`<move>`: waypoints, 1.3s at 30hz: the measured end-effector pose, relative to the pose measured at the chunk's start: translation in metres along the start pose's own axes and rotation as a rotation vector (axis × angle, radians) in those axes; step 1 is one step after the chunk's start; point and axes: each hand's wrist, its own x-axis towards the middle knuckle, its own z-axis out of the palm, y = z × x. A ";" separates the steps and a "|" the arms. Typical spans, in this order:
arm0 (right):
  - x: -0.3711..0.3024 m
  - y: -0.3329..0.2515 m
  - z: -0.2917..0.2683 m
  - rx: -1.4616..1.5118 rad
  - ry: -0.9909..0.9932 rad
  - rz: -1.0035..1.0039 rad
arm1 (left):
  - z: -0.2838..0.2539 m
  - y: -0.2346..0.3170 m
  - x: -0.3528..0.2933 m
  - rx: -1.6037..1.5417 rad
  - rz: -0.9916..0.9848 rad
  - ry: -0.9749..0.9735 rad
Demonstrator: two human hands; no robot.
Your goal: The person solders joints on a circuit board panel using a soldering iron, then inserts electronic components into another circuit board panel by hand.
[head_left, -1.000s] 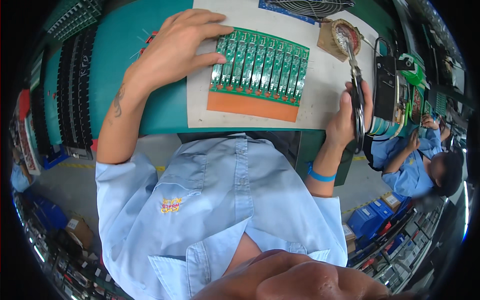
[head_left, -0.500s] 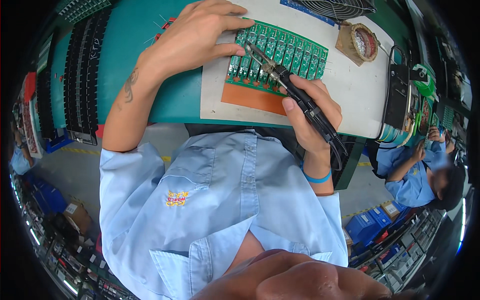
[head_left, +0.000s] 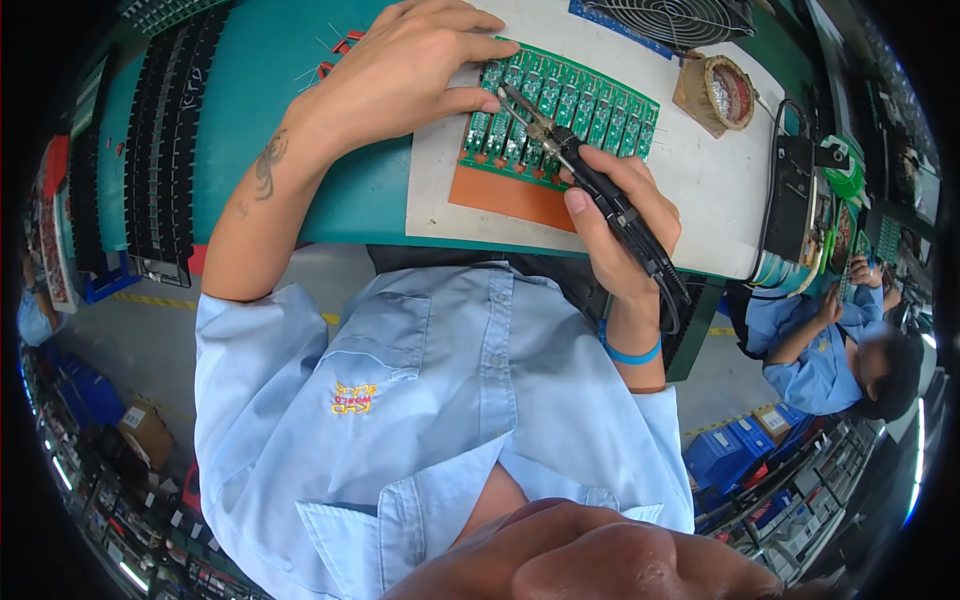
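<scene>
A green circuit board panel [head_left: 590, 100], made of several narrow boards side by side, lies on an orange-brown slab [head_left: 505, 197]. My left hand [head_left: 405, 75] reaches over its left end, thumb and index finger spread apart. Those two fingertips touch the panel's left part; the other fingers curl partly out of sight. In my right hand [head_left: 635, 220] is a black-handled soldering iron [head_left: 610, 205], slanting up to the left. Its metal tip, with a thin guide beside it, is down at the panel's left part near my left thumb. Whether the tip touches a joint I cannot tell.
Red components with wire leads [head_left: 335, 55] lie beyond my left hand. Black slotted racks [head_left: 160, 150] stand at left. A fan [head_left: 670, 20] and a round tip-cleaner holder [head_left: 715, 95] stand at far right, near a black box [head_left: 790, 195]. A co-worker [head_left: 830, 345] sits at right.
The whole view has shifted slightly. Both hands and the iron keep nearly the same place on the panel.
</scene>
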 end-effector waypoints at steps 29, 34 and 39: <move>-0.020 0.058 -0.057 0.019 0.671 0.049 | 0.011 -0.049 0.008 -0.031 0.192 0.095; -0.027 0.043 -0.044 0.051 0.663 -0.018 | 0.009 -0.037 0.003 0.001 0.134 0.054; -0.018 0.004 -0.012 0.203 0.276 -0.143 | 0.008 -0.025 0.001 0.010 0.059 0.004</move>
